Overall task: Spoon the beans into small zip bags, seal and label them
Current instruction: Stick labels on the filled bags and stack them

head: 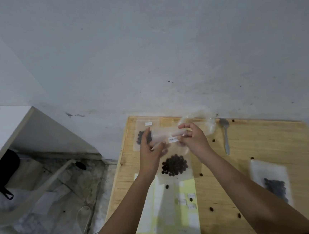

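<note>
While both hands pinch the top edge of the zip bag (173,152), its beans (174,165) hanging low over the table (264,144), the step looks like sealing; the left hand (150,150) grips the left end, the right hand (195,140) the right end beside the white label (173,139); next, press fingertips along the strip; the spoon (225,135) lies idle nearby

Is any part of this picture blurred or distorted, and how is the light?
Head view: the bag of beans at the right is smeared by blur; the held zip bag and spoon are sharper; the wide lens bends the table edge; light is dim and even, with no strong glare.
</note>
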